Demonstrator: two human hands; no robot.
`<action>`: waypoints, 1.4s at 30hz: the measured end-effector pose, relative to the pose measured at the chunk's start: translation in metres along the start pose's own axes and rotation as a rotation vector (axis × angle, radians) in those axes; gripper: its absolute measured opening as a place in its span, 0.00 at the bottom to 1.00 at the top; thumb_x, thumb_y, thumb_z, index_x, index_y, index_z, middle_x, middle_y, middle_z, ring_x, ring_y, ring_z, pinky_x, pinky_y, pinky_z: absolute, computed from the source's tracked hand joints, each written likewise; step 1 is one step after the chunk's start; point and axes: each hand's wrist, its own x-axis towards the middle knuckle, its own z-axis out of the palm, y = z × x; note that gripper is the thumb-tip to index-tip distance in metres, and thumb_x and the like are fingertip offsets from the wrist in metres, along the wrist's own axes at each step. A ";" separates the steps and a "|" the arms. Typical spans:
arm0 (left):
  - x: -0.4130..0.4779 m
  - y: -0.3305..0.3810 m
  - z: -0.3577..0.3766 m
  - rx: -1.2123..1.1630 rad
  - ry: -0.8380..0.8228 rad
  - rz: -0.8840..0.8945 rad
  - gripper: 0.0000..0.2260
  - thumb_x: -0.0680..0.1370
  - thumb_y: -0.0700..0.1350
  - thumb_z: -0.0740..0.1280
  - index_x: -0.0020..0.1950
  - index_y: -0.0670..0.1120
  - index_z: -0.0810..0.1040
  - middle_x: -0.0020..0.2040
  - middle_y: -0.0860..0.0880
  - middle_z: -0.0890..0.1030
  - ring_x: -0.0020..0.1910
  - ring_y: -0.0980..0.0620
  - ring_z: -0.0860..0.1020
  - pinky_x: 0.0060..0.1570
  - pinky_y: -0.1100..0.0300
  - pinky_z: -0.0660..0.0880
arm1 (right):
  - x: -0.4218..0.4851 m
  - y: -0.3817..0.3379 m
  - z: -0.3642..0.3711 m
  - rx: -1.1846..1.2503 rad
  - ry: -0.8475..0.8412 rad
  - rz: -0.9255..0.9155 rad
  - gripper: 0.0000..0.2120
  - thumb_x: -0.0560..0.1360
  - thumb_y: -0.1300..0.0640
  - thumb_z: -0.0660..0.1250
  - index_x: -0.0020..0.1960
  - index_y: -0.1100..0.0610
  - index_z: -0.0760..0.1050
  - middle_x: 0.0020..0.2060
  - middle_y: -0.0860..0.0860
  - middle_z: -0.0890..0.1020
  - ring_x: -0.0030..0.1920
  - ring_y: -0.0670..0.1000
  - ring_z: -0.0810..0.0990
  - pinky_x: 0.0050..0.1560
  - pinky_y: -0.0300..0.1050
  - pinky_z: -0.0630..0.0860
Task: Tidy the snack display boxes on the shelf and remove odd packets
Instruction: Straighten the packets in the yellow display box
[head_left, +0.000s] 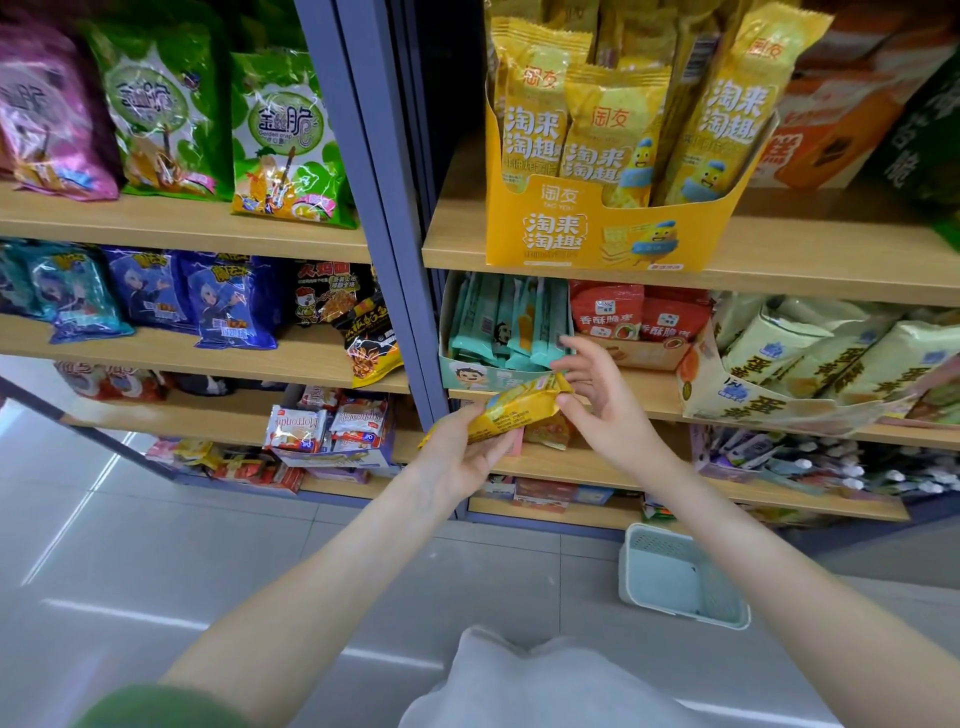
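A yellow snack packet (511, 408) lies tilted in front of the second shelf, held at its lower left end by my left hand (462, 457). My right hand (597, 389) touches the packet's upper right end with thumb and fingertips, its other fingers spread toward the teal display box (467, 371) of teal packets. Above, a yellow display box (587, 234) holds matching tall yellow packets (597, 135). To the right of the teal box stand a red packet box (644, 348) and a pale green display box (779, 405).
A pale blue plastic basket (680, 577) stands on the tiled floor below the shelves. A blue-grey upright post (384, 218) splits the shelving; the left bay holds green, purple and blue snack bags. Lower shelves carry more mixed packets.
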 end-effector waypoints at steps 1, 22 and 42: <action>0.001 -0.001 0.000 -0.013 -0.020 -0.006 0.10 0.79 0.37 0.67 0.60 0.38 0.74 0.55 0.34 0.79 0.52 0.38 0.81 0.38 0.51 0.82 | 0.001 0.000 -0.001 0.048 0.020 0.011 0.31 0.77 0.70 0.63 0.69 0.42 0.60 0.58 0.49 0.75 0.59 0.44 0.74 0.64 0.41 0.71; 0.011 -0.005 -0.015 0.149 -0.513 0.170 0.17 0.78 0.51 0.62 0.63 0.43 0.74 0.61 0.41 0.79 0.60 0.45 0.78 0.67 0.49 0.69 | -0.011 -0.005 -0.017 0.321 -0.320 0.488 0.19 0.78 0.61 0.65 0.66 0.48 0.72 0.61 0.52 0.80 0.59 0.50 0.79 0.59 0.46 0.76; -0.052 0.039 0.037 1.127 -0.383 1.051 0.07 0.81 0.44 0.64 0.46 0.55 0.70 0.40 0.64 0.80 0.40 0.66 0.77 0.42 0.68 0.73 | 0.021 -0.097 -0.008 -0.201 -0.032 0.080 0.33 0.71 0.54 0.75 0.71 0.47 0.64 0.55 0.44 0.78 0.53 0.45 0.78 0.53 0.43 0.77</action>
